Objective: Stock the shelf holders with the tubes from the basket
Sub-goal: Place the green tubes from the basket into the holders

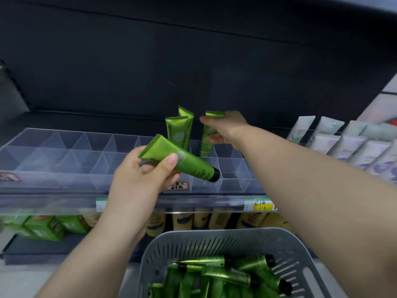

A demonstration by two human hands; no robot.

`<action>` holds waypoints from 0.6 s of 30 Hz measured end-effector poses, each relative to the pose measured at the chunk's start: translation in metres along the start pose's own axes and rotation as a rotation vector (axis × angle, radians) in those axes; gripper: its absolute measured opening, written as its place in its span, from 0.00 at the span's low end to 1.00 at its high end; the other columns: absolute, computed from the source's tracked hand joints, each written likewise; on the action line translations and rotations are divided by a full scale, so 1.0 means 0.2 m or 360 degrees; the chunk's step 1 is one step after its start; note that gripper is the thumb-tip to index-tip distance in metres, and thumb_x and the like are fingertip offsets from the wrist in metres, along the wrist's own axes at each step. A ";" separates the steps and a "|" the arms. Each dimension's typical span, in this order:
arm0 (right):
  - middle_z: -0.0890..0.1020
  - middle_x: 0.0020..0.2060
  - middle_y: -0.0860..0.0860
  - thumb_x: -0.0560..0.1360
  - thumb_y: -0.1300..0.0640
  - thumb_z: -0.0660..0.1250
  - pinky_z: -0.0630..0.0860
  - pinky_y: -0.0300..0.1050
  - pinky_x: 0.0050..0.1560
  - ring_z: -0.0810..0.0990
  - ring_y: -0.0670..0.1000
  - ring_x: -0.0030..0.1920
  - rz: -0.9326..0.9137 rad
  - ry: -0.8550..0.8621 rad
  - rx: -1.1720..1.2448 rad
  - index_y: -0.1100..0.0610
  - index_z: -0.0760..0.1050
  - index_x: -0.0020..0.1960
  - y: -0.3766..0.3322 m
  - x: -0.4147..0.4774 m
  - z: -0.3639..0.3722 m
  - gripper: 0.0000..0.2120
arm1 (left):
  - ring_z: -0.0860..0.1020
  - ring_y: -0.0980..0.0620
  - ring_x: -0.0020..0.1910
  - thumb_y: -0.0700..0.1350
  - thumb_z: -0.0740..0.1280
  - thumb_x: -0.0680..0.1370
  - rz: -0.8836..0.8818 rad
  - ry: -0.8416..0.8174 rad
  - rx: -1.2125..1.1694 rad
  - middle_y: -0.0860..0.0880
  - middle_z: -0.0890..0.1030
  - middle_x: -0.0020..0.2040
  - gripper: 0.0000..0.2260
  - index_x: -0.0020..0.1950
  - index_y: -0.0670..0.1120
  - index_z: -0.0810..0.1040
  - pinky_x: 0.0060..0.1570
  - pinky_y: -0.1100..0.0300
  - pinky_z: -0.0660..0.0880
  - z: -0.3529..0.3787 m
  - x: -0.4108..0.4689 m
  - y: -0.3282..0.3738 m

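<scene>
Clear holder [64, 160] has two green tubes [177, 132] upright near its back edge. My right hand [227, 129] fingers grip a third tube [205, 146] there, and my left hand [137, 179] fingers grip a fourth tube [191, 163]. The grey basket [214, 238] holds loose tubes [227, 276].

The standing green tube [177, 131] reads "…amomile"; the shelf price labels [261, 205] are too blurred to read.

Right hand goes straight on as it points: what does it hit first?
Probably the two standing tubes left of the right hand and its gripped tube; depth is unclear, so it may pass behind them.
</scene>
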State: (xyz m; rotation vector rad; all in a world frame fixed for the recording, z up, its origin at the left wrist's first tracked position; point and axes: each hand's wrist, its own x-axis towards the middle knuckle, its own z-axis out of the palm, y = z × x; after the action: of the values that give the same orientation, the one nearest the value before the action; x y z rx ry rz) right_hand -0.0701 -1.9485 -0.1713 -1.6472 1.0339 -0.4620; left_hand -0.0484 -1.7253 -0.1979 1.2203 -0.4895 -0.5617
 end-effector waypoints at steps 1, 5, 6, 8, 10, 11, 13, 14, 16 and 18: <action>0.79 0.55 0.56 0.69 0.49 0.74 0.80 0.39 0.32 0.84 0.50 0.35 -0.0013 0.0002 -0.0050 0.60 0.60 0.73 0.00 0.01 0.00 0.40 | 0.83 0.50 0.46 0.47 0.70 0.66 -0.0006 -0.0001 0.0012 0.46 0.84 0.45 0.15 0.51 0.46 0.76 0.50 0.55 0.79 0.00 0.00 0.00; 0.82 0.45 0.53 0.71 0.50 0.72 0.78 0.39 0.28 0.82 0.48 0.34 -0.0148 0.0034 -0.0310 0.59 0.68 0.67 -0.01 0.01 -0.03 0.29 | 0.83 0.50 0.46 0.46 0.70 0.68 -0.0011 -0.0010 0.0065 0.48 0.85 0.44 0.12 0.51 0.47 0.77 0.51 0.53 0.77 0.00 0.00 -0.01; 0.82 0.43 0.53 0.72 0.51 0.72 0.79 0.40 0.31 0.82 0.49 0.35 -0.0179 0.0048 -0.0349 0.58 0.69 0.64 -0.01 0.01 -0.04 0.25 | 0.83 0.51 0.46 0.45 0.70 0.70 -0.0009 -0.0011 0.0073 0.48 0.85 0.44 0.11 0.51 0.48 0.77 0.51 0.53 0.77 0.00 0.00 -0.01; 0.83 0.43 0.52 0.73 0.51 0.71 0.81 0.42 0.34 0.83 0.50 0.37 -0.0210 0.0073 -0.0384 0.56 0.71 0.59 -0.02 0.00 -0.06 0.18 | 0.83 0.51 0.46 0.44 0.70 0.71 -0.0006 -0.0009 0.0085 0.49 0.85 0.44 0.09 0.50 0.48 0.77 0.51 0.53 0.77 0.00 0.00 -0.01; 0.83 0.44 0.52 0.73 0.52 0.71 0.81 0.42 0.35 0.83 0.49 0.38 -0.0220 0.0079 -0.0409 0.55 0.72 0.58 -0.02 -0.01 -0.08 0.16 | 0.83 0.51 0.46 0.44 0.69 0.71 0.0000 0.0001 0.0103 0.49 0.85 0.44 0.09 0.51 0.48 0.77 0.52 0.53 0.77 0.00 -0.01 -0.01; 0.83 0.44 0.52 0.73 0.52 0.71 0.81 0.41 0.34 0.83 0.49 0.38 -0.0227 0.0076 -0.0421 0.54 0.72 0.58 -0.02 -0.01 -0.09 0.16 | 0.83 0.51 0.46 0.44 0.69 0.71 0.0007 0.0006 0.0108 0.49 0.85 0.44 0.09 0.51 0.48 0.77 0.52 0.52 0.77 0.00 -0.01 -0.01; 0.82 0.45 0.52 0.73 0.52 0.71 0.80 0.41 0.33 0.83 0.49 0.38 -0.0250 0.0066 -0.0435 0.54 0.72 0.58 -0.03 -0.02 -0.10 0.17 | 0.83 0.52 0.46 0.43 0.69 0.72 0.0039 0.0006 0.0117 0.49 0.85 0.45 0.08 0.51 0.48 0.77 0.52 0.52 0.77 0.01 -0.01 0.00; 0.82 0.47 0.52 0.73 0.52 0.71 0.80 0.41 0.33 0.83 0.50 0.38 -0.0263 0.0063 -0.0433 0.54 0.71 0.59 -0.03 -0.03 -0.11 0.17 | 0.83 0.53 0.46 0.42 0.69 0.73 0.0058 0.0012 0.0130 0.50 0.85 0.45 0.08 0.51 0.48 0.77 0.52 0.52 0.77 0.02 -0.01 0.00; 0.80 0.51 0.51 0.73 0.53 0.70 0.80 0.41 0.33 0.82 0.50 0.38 -0.0287 0.0058 -0.0406 0.54 0.70 0.60 -0.03 -0.04 -0.13 0.18 | 0.83 0.54 0.47 0.41 0.69 0.73 0.0097 0.0044 0.0141 0.51 0.84 0.45 0.07 0.49 0.49 0.77 0.52 0.52 0.78 0.03 -0.01 -0.01; 0.78 0.53 0.50 0.73 0.54 0.70 0.79 0.41 0.32 0.82 0.51 0.39 -0.0317 0.0054 -0.0389 0.55 0.69 0.62 -0.04 -0.06 -0.16 0.20 | 0.82 0.53 0.47 0.41 0.70 0.72 0.0193 0.0076 0.0227 0.52 0.84 0.44 0.07 0.46 0.52 0.78 0.53 0.51 0.78 0.06 0.00 -0.02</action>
State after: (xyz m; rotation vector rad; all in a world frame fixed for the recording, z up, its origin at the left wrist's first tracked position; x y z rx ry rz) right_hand -0.0974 -1.9574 -0.1507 -1.9782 0.9854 -0.5116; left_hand -0.0557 -1.7354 -0.1983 1.3270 -0.5669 -0.3991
